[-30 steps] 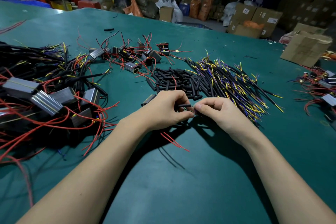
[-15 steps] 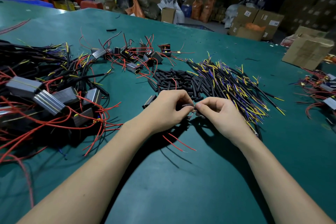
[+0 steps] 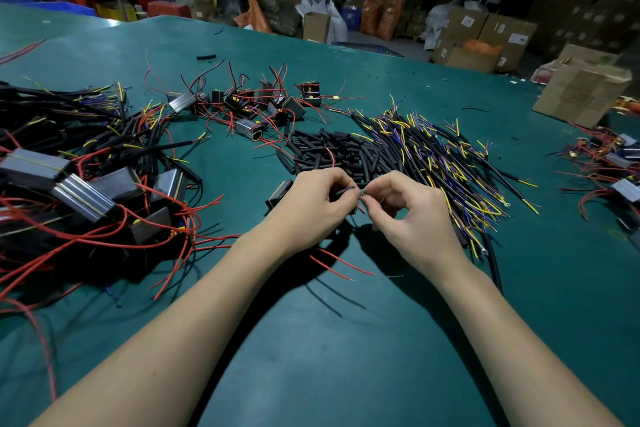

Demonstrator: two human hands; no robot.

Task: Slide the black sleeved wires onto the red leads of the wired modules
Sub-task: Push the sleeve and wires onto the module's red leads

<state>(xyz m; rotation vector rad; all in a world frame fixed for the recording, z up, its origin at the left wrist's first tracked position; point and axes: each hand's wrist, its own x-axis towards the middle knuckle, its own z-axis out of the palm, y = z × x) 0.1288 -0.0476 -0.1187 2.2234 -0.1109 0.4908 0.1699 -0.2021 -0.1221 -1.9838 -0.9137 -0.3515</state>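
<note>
Mid-table, toward its near edge, the left hand (image 3: 311,204) pinches a black sleeve (image 3: 343,191) and the right hand (image 3: 412,215) pinches a red lead (image 3: 361,207), apparently threading; next, align tips and push.

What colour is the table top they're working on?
Teal green, seen plainly in the head view: the table top.

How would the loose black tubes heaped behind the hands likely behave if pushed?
The black tubes look short and round, so they would probably roll and scatter. Lying loosely jumbled, they seem light. A few look flattened, suggesting soft walls.
</note>
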